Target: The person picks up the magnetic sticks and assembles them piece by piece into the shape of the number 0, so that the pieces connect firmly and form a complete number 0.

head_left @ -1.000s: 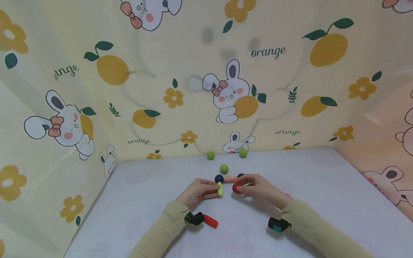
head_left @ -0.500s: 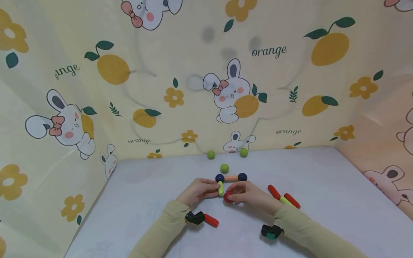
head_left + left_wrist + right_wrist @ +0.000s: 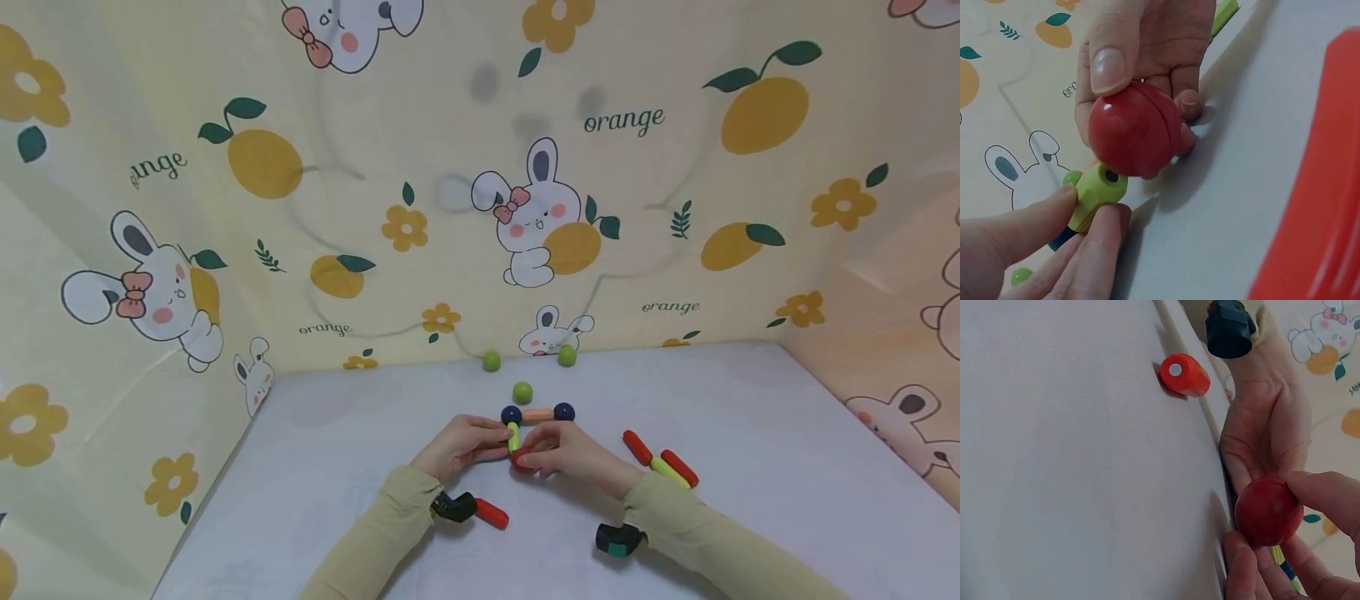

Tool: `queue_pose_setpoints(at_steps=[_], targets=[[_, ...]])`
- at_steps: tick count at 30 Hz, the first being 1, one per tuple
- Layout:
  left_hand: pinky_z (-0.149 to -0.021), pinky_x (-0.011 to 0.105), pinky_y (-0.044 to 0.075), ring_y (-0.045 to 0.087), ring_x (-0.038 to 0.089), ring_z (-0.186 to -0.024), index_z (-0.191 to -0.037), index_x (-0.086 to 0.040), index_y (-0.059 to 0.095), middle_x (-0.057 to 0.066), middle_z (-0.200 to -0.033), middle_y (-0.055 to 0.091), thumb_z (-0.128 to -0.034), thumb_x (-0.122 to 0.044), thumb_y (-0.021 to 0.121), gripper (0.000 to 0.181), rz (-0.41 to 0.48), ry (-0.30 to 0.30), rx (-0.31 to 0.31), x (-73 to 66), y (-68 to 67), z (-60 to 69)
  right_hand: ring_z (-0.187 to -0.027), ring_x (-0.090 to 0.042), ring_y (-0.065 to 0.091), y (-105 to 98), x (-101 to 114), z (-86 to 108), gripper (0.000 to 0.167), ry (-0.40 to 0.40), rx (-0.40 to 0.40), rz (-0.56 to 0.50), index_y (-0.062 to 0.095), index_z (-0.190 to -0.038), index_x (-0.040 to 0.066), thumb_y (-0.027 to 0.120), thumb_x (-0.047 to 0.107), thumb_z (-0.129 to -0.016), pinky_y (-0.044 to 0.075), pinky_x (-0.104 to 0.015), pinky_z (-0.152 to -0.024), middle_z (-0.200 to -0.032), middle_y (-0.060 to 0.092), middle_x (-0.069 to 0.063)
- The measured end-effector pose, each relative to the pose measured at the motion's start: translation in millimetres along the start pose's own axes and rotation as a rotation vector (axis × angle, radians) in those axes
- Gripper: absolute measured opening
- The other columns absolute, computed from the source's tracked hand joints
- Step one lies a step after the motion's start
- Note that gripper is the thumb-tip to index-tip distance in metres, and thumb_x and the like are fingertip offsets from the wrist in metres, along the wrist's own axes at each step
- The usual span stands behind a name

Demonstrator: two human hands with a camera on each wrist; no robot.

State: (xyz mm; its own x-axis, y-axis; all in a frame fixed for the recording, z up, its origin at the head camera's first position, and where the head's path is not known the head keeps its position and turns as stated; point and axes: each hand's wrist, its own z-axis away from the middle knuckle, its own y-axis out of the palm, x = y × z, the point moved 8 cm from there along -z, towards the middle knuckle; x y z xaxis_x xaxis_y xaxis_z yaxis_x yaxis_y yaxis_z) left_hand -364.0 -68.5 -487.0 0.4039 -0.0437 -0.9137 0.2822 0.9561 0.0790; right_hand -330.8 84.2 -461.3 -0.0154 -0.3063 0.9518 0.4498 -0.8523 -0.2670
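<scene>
Between thumb and fingers, my left hand (image 3: 461,442) pinches a short yellow-green magnetic rod (image 3: 513,436). The rod's far end meets a dark blue ball (image 3: 511,415). From that ball a peach rod (image 3: 537,415) runs right to a second dark blue ball (image 3: 564,412). My right hand (image 3: 577,457) holds a glossy red ball (image 3: 1132,128) with thumb and fingers, right at the near end of the yellow-green rod. In the left wrist view a dark spot shows on the rod's end, partly beside the ball; whether they touch, I cannot tell.
Three green balls lie at the back, the nearest (image 3: 522,392) just behind the joined pieces. Right of my right hand are two red rods (image 3: 679,467) and another yellow-green rod (image 3: 670,472). One red rod (image 3: 492,512) lies by my left wrist. A printed cloth (image 3: 420,167) rises behind the table.
My right hand has brought the red ball left and nearer to me, up to the rod's near end. The right blue ball and the rods at right came into view. My left hand stayed put.
</scene>
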Motion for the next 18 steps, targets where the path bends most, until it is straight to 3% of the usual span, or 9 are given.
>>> queue_pose_setpoints(at_steps=[8, 14, 18], targets=[[-0.08, 0.031, 0.056, 0.069, 0.022, -0.089, -0.112, 0.005, 0.065, 0.015, -0.102, 0.067, -0.0848, -0.007, 0.073, 0.031, 0.001, -0.003, -0.014, -1.4, 1.1, 0.3, -0.078, -0.02, 0.061, 2.8, -1.3, -2.7, 0.031, -0.011, -0.042, 0.038, 0.062, -0.103, 0.003, 0.077, 0.022, -0.083, 0.055, -0.029, -0.066, -0.089, 0.065, -0.006], [-0.079, 0.03, 0.056, 0.069, 0.022, -0.088, -0.112, 0.004, 0.065, 0.015, -0.101, 0.067, -0.0845, -0.007, 0.073, 0.031, -0.003, -0.012, -0.028, 0.0, 0.1, -0.1, -0.08, -0.022, 0.061, 3.0, 1.0, -1.6, 0.029, -0.036, -0.02, 0.046, 0.062, -0.103, 0.003, 0.076, 0.02, -0.084, 0.055, -0.031, -0.067, -0.091, 0.065, -0.007], [-0.08, 0.031, 0.056, 0.069, 0.022, -0.088, -0.113, 0.004, 0.065, 0.015, -0.101, 0.067, -0.0841, -0.008, 0.073, 0.033, -0.009, -0.006, -0.024, -0.1, -0.2, 0.4, -0.085, -0.022, 0.06, -3.0, 5.3, 1.3, 0.028, -0.063, 0.006, 0.111, 0.062, -0.106, 0.005, 0.074, 0.02, -0.085, 0.055, -0.032, -0.07, -0.097, 0.064, -0.005]])
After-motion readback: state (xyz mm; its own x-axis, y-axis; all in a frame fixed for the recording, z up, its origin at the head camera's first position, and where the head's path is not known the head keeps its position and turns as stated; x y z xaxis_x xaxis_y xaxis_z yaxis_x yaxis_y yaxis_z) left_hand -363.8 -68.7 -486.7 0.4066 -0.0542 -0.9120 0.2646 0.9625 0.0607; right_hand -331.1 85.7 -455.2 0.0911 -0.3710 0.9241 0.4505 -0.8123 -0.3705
